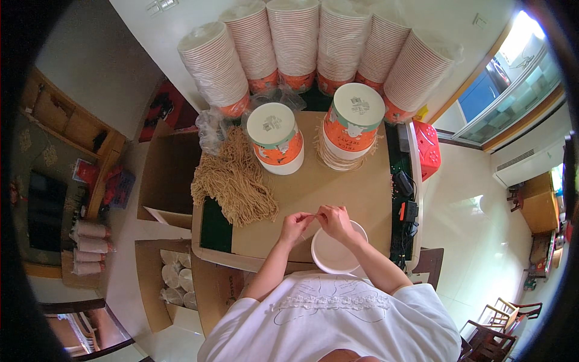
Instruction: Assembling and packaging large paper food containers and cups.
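My left hand (296, 225) and my right hand (335, 221) meet fingertip to fingertip above the near part of the table. The fingers of both are pinched, and whatever lies between them is too small to make out. Just below my right hand is a white paper bucket (329, 253), its open mouth facing up and partly covered by my right forearm. A heap of tan twine strands (235, 178) lies to the left. Beyond my hands, an orange-and-green bucket (277, 154) stands upside down; a second one (354, 127) to its right has twine loops around its lower part.
Tall stacks of nested paper buckets (294, 42) in clear plastic line the table's back. Cardboard (253, 235) covers the tabletop. Black adapters and cables (408, 211) run along the right edge, near a red stool (427, 151). Open cartons (157, 289) stand at the left.
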`<state>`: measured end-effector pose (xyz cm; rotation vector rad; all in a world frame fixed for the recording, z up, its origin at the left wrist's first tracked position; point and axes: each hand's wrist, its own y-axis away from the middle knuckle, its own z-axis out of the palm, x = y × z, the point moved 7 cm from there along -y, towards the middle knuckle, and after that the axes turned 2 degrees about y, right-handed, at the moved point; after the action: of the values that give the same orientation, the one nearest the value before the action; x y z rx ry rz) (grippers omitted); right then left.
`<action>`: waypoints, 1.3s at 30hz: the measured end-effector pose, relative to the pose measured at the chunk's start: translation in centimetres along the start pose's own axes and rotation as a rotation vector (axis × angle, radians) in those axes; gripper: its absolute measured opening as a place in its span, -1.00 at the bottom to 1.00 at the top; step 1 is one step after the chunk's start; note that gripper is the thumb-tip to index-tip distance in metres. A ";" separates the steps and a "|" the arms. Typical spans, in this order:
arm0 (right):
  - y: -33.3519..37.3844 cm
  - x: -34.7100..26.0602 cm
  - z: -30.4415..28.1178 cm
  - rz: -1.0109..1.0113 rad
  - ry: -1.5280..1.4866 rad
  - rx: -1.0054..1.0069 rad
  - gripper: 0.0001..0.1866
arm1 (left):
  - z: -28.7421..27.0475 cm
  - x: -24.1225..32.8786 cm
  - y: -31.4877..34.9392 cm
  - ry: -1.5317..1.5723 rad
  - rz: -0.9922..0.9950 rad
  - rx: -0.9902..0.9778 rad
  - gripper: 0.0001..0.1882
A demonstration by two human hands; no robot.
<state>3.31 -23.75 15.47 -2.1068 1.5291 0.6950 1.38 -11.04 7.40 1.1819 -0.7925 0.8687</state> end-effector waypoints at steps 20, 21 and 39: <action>-1.5 2.0 0.6 0.070 0.013 -0.136 -0.87 | 1.1 3.7 -0.3 -0.619 0.547 0.373 -0.90; -1.5 3.6 1.5 0.219 -0.100 -0.298 -0.85 | 0.6 2.6 -1.4 -0.507 0.452 0.282 -0.89; -2.7 8.2 3.9 0.567 -0.858 -0.504 -0.82 | 0.8 2.5 -4.3 -0.343 0.386 0.051 -0.89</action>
<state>7.48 -26.59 7.42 -1.2653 1.4834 2.0326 6.26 -12.14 7.89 1.2617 -1.3149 1.0171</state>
